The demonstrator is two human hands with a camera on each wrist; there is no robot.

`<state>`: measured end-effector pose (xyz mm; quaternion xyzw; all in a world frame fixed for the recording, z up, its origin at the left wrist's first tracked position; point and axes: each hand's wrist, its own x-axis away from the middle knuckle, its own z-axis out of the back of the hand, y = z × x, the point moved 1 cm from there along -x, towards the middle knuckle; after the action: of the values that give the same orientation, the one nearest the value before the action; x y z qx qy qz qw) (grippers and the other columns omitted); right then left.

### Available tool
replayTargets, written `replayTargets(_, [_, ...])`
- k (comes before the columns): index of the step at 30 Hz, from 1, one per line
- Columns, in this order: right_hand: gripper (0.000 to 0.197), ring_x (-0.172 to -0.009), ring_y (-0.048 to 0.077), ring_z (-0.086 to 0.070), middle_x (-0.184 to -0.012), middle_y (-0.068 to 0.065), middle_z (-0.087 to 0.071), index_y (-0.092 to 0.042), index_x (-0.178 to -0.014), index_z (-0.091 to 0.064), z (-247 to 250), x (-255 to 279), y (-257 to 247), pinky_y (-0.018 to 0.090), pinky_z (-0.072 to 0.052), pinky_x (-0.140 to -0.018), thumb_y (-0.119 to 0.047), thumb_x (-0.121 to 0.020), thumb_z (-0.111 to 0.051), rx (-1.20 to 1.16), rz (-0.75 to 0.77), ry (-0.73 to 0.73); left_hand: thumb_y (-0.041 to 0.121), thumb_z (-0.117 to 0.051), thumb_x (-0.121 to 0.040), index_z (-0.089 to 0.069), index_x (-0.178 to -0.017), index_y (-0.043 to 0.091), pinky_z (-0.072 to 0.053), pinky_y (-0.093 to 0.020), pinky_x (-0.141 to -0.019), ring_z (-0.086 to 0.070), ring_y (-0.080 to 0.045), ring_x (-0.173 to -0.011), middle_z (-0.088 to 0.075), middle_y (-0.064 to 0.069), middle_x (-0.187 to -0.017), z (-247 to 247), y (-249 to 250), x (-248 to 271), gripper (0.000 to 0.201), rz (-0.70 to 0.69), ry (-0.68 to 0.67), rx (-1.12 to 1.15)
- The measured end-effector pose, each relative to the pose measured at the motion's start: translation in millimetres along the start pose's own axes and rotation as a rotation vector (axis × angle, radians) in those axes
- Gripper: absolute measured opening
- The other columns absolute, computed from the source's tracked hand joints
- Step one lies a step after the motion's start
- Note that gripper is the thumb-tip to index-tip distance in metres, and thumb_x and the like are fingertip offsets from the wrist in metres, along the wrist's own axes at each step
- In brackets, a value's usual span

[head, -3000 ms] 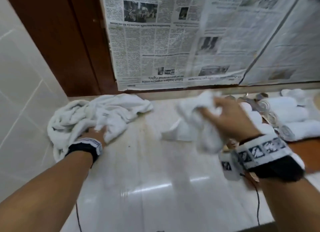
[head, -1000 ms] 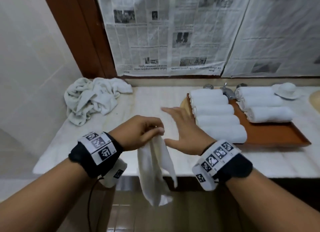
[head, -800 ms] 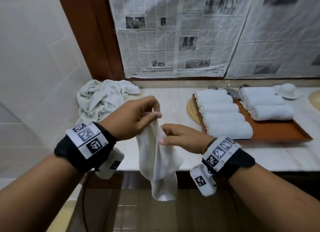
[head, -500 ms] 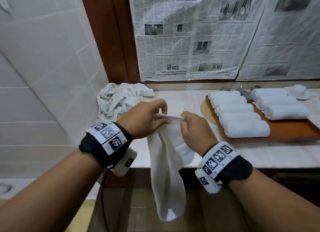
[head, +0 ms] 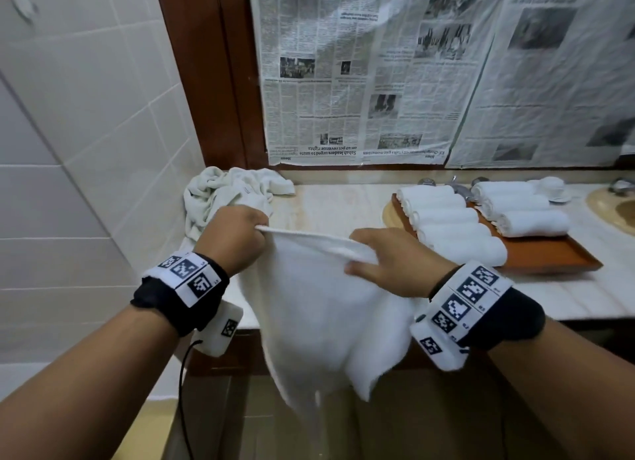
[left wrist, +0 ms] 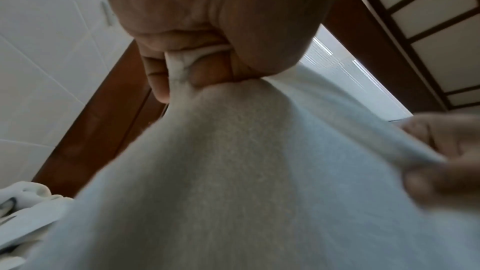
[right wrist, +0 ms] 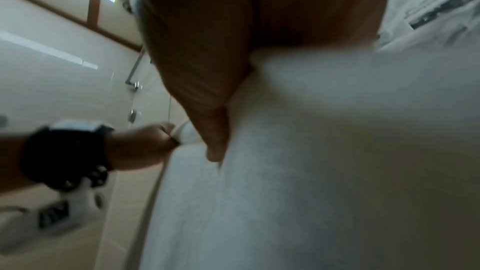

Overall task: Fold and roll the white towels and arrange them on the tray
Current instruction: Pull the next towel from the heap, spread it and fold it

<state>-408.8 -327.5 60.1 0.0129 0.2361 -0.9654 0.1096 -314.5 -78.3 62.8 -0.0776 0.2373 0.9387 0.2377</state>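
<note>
left hand [head: 237,237] and right hand [head: 395,262] each pinch a top corner of the white towel [head: 319,318], top edge stretched level between them, cloth hanging off the counter's [head: 330,205] front edge; tray [head: 549,256] of rolled towels [head: 457,229] sits nearer the right hand.

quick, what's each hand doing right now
Left hand: closed, pinching the white towel's top edge.
Right hand: closed, gripping the same edge.

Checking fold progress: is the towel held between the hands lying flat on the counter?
No. The towel hangs in the air from the left hand and right hand, draping below the counter edge.
</note>
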Motion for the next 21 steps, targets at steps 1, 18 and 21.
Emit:
replayTargets(1, [0.016, -0.086, 0.013, -0.06, -0.088, -0.008, -0.065, -0.024, -0.09, -0.061, 3.6, 1.2, 9.3, 0.031, -0.045, -0.077, -0.037, -0.089, -0.07, 0.05, -0.022, -0.002, 0.015, -0.032, -0.057, -0.045, -0.048, 0.017, -0.043, -0.033, -0.058, -0.05, -0.029, -0.063, -0.054, -0.006, -0.056, 3.2, 0.8, 1.9, 0.016, 0.027, 0.035, 0.013])
replayTargets(18, [0.021, -0.042, 0.006, -0.056, -0.046, -0.009, -0.055, -0.014, -0.08, -0.07, 1.7, 32.6, 134.3, 0.022, -0.041, -0.051, -0.025, -0.095, -0.064, -0.102, -0.248, -0.183, 0.018, -0.036, -0.074, -0.048, -0.056, 0.009, -0.034, -0.034, -0.054, -0.049, -0.028, -0.061, -0.051, -0.008, -0.058, -48.9, -19.2, 39.8, 0.023, 0.326, -0.104, -0.116])
replayTargets(21, [0.015, -0.045, 0.008, -0.058, -0.055, -0.003, -0.063, -0.016, -0.093, -0.073, -2.4, 28.0, 147.8, 0.024, -0.042, -0.047, -0.021, -0.098, -0.06, -0.282, -0.321, -0.119, 0.01, -0.043, -0.091, -0.058, -0.073, 0.015, -0.035, -0.034, -0.061, -0.052, -0.028, -0.071, -0.06, -0.006, -0.071, -56.2, -24.9, 39.3, 0.023, 0.363, -0.029, -0.108])
